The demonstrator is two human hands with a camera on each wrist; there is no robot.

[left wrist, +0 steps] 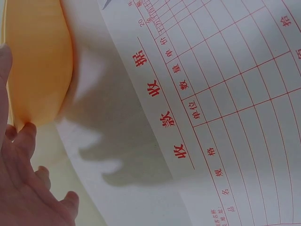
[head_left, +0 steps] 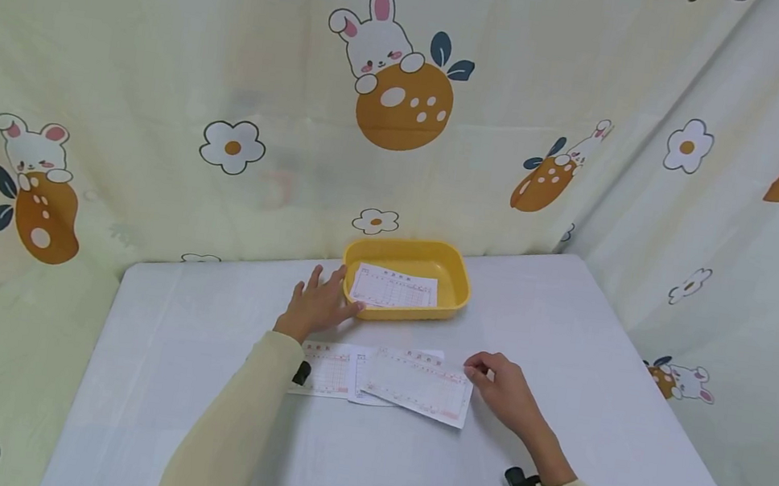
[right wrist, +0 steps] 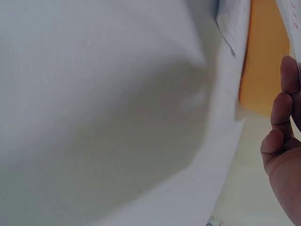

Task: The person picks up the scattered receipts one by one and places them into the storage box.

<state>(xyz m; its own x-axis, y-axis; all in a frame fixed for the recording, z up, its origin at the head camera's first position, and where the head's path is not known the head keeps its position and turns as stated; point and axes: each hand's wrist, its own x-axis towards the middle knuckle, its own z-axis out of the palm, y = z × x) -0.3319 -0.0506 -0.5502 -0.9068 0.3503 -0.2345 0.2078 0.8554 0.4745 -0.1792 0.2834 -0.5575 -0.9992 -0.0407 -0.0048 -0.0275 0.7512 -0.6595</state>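
In the head view, my left hand (head_left: 317,305) grips the near-left corner of a yellow tray (head_left: 459,282), thumb at the front rim and a finger at the left side, the other fingers spread. My right hand (head_left: 504,390) pinches the upper right corner of a receipt slip (head_left: 421,386), which lies slanted over other paper. Its raised edge shows in the right wrist view beside the fingertips (right wrist: 289,75). To the left lies another printed receipt slip (head_left: 326,373), partly behind my left wrist. Inside the tray is a printed receipt (head_left: 394,288).
A white cloth (head_left: 362,467) covers the table, its far edge against a printed curtain (head_left: 295,61). The tray stands near that far edge. Another curtain (head_left: 745,262) hangs along the right. Both wrists carry small black devices (head_left: 522,484).
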